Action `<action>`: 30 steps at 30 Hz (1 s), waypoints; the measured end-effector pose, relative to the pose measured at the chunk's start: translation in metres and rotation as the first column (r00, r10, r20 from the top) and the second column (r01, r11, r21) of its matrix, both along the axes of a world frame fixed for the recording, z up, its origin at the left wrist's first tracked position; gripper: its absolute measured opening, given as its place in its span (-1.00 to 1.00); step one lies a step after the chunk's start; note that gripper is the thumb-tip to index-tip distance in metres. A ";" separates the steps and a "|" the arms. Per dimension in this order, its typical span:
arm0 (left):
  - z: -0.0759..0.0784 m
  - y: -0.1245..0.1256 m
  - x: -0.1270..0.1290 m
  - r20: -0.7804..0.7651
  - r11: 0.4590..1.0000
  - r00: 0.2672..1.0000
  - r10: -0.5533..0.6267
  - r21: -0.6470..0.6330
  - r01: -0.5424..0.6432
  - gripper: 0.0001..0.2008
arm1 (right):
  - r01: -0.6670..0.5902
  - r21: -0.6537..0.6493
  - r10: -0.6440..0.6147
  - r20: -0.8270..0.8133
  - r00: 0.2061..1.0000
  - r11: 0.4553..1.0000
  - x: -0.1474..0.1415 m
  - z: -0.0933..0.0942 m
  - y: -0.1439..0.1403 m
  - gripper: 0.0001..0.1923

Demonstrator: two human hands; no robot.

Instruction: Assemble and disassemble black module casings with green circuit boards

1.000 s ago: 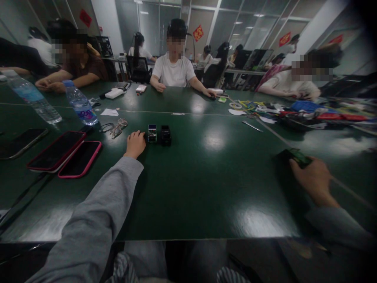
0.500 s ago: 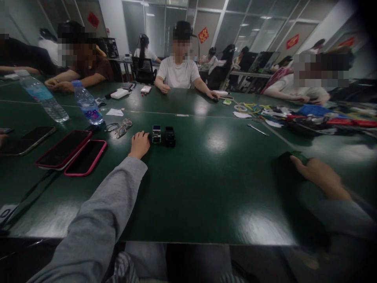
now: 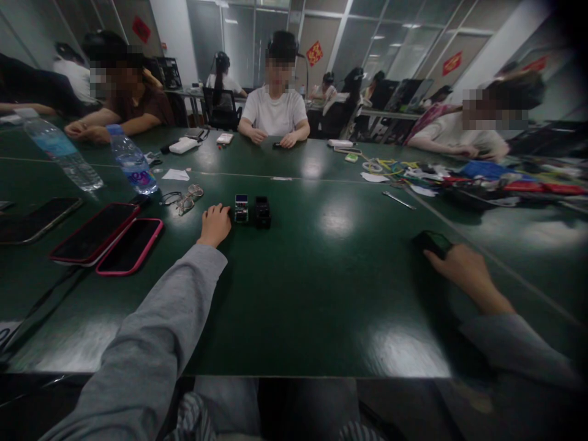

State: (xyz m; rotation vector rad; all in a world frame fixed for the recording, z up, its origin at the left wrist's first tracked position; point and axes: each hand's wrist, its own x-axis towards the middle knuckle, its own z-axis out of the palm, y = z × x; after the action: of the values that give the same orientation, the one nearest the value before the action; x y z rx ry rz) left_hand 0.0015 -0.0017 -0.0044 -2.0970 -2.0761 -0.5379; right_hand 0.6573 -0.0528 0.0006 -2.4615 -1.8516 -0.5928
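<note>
My left hand [image 3: 215, 225] rests on the green table with its fingers curled down; whatever lies under them is hidden. Just right of its fingertips stands a small device with a screen and a bare circuit board [image 3: 241, 208]. Beside that is a small black boxy device [image 3: 263, 212], apart from my hand. Far to the right, my right hand [image 3: 463, 269] grips a black handheld device with a greenish top face [image 3: 434, 242], thumb along its near side. The device casts a dark shadow on the table, and its underside cannot be seen.
Two phones in red and pink cases [image 3: 131, 247], eyeglasses [image 3: 190, 199] and water bottles [image 3: 133, 162] are on the left. A wrench [image 3: 399, 200] and a heap of cables [image 3: 487, 177] lie to the right. A person in a white shirt [image 3: 274, 110] sits opposite; others sit at both sides.
My right hand has moved left and inward with the black device. My left hand stays in place. The person opposite has drawn an outstretched hand back, with a small dark object now near it.
</note>
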 end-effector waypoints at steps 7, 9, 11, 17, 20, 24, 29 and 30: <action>0.002 0.000 -0.001 0.010 1.000 1.000 0.006 -0.019 -0.006 -0.53 | -0.602 0.109 0.597 -0.357 0.719 0.791 -0.172 0.015 0.016 -0.32; 0.002 -0.001 -0.001 0.014 1.000 1.000 0.000 -0.021 0.000 -0.53 | -0.693 0.213 0.696 -0.462 0.549 0.689 -0.224 0.016 0.017 -0.23; 0.003 -0.001 0.000 0.007 1.000 1.000 0.004 -0.027 -0.004 -0.53 | -0.722 0.276 0.734 -0.509 0.450 0.634 -0.268 0.016 0.017 -0.20; 0.006 -0.001 0.001 -0.001 0.999 1.000 0.008 -0.048 -0.008 -0.53 | -0.740 0.356 0.762 -0.566 0.316 0.571 -0.316 0.016 0.008 -0.40; 0.007 -0.001 0.001 -0.002 0.999 1.000 0.013 -0.045 -0.013 -0.54 | -0.699 0.401 0.734 -0.627 0.261 0.592 -0.312 0.019 0.004 -0.44; 0.006 -0.001 0.000 -0.012 0.999 1.000 0.007 -0.038 -0.007 -0.54 | -0.614 0.373 0.623 -0.739 0.256 0.695 -0.307 0.020 0.006 -0.49; 0.005 0.000 -0.001 -0.017 0.999 1.000 0.000 -0.035 -0.001 -0.54 | -0.499 0.408 0.592 -0.751 0.294 0.765 -0.304 0.008 0.021 -0.50; 0.005 0.000 -0.001 -0.014 0.999 1.000 -0.001 -0.035 0.001 -0.54 | -0.486 0.413 0.588 -0.755 0.289 0.770 -0.303 0.005 0.023 -0.50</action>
State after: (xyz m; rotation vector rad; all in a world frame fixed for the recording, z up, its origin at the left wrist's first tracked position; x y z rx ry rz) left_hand 0.0003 -0.0016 0.0010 -2.1149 -2.0921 -0.4886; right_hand 0.3541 -0.0297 0.0060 -1.3274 -1.8369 0.5207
